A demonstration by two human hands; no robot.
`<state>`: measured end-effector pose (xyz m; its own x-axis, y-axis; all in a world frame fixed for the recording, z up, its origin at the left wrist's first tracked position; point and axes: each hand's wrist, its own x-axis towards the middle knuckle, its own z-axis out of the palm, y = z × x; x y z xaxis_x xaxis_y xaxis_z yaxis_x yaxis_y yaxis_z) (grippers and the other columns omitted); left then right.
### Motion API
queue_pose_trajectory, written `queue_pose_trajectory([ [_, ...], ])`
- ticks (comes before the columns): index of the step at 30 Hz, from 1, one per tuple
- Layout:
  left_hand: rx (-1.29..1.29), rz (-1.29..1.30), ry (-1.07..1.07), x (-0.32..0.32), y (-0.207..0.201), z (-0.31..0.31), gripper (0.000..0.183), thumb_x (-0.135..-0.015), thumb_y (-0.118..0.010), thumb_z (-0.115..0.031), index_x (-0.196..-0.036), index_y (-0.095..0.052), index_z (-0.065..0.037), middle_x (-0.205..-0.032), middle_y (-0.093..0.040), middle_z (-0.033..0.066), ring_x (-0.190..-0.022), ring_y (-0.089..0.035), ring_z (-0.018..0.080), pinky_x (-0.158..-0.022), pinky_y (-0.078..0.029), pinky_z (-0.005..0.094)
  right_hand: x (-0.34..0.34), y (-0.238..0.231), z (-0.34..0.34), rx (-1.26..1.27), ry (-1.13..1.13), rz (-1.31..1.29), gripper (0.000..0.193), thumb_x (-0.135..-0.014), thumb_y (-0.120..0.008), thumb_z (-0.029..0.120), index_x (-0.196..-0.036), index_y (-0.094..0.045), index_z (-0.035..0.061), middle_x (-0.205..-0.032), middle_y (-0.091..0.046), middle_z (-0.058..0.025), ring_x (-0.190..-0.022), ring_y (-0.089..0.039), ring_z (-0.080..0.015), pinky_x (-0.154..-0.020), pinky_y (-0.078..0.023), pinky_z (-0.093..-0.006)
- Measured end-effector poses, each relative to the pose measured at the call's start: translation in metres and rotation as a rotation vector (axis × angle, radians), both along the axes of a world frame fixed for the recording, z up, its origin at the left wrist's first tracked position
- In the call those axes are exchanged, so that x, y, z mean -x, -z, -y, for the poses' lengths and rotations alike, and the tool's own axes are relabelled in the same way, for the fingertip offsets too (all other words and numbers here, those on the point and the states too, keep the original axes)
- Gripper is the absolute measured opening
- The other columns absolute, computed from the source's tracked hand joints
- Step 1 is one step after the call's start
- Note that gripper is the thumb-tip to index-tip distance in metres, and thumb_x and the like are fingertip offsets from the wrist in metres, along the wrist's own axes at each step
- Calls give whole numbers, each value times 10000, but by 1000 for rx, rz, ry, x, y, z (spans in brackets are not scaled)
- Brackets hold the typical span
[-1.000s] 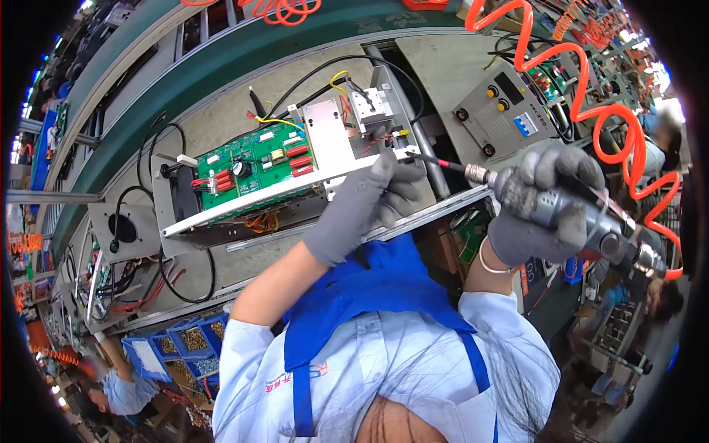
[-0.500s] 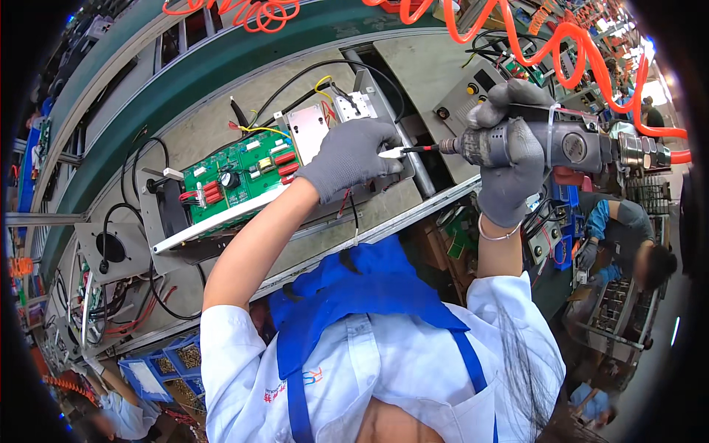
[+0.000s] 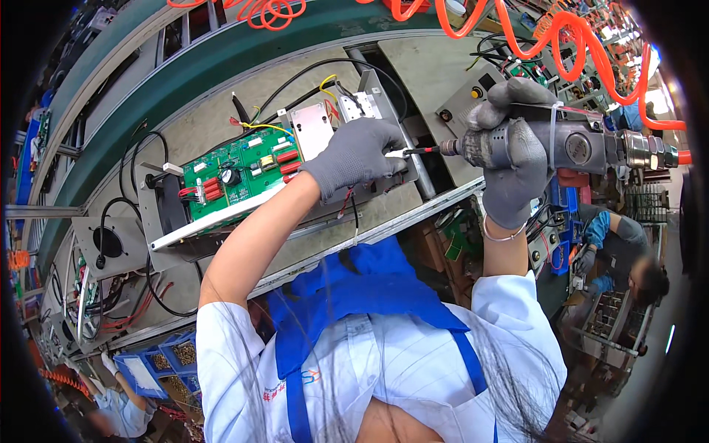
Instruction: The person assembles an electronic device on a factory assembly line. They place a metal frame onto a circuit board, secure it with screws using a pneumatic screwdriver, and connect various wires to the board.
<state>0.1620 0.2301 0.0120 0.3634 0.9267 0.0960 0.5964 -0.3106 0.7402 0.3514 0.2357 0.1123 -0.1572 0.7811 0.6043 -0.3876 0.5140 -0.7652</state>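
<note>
Presently, the right hand (image 3: pixel 515 159) is clenched around the power driver (image 3: pixel 565 142), which is right of the green circuit board (image 3: pixel 247 156). Its bit (image 3: pixel 422 150) ends at or very near a small white part (image 3: pixel 396 153), also right of the board. The left hand (image 3: pixel 358 151) lies between board and bit, fingers bent; what it pinches, I cannot tell. In my judgement, the driver needs straight pressure without tilt, and the left fingertips beside the bit, not before it.
</note>
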Motion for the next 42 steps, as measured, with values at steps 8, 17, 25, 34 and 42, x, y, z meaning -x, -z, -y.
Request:
queue_pose_trajectory([
  [8,-27,24,10,1,6,-2,298,-743,-750,-264,-946,-690,-54,-821,-672,106,-765,-644,257,-723,-507,354,15,-13,-11,150,-47,125,303,-873,-559,92,-1159,-565,-8,-974,-639,-124,-760,-633,-152,-679,-545,-310],
  [17,57,36,-40,0,0,0,275,-734,-737,-266,-924,-693,-73,-860,-687,123,-835,-666,299,-745,-518,394,30,-16,-24,117,60,216,316,-887,-529,127,-1150,-583,-42,-955,-647,-151,-763,-632,-162,-698,-551,-336],
  [25,39,81,55,3,6,-6,283,-720,-754,-202,-949,-690,-48,-801,-663,110,-744,-630,228,-713,-507,342,11,-3,-43,150,30,34,310,-924,-502,133,-1166,-573,-47,-963,-635,-135,-766,-610,-159,-709,-537,-329],
  [34,61,13,-49,4,5,-5,355,-679,-767,-315,-912,-674,-64,-834,-687,119,-810,-673,290,-726,-521,379,36,-9,-27,105,-9,218,235,-899,-587,98,-1106,-594,-13,-931,-650,-126,-726,-622,-130,-629,-525,-279],
  [42,19,-29,-102,-2,2,-6,413,-655,-818,-318,-843,-592,-28,-749,-613,102,-681,-591,228,-657,-485,347,37,-12,-25,480,70,276,193,-846,-622,18,-1036,-589,32,-790,-622,-32,-608,-580,-100,-510,-450,-245],
])
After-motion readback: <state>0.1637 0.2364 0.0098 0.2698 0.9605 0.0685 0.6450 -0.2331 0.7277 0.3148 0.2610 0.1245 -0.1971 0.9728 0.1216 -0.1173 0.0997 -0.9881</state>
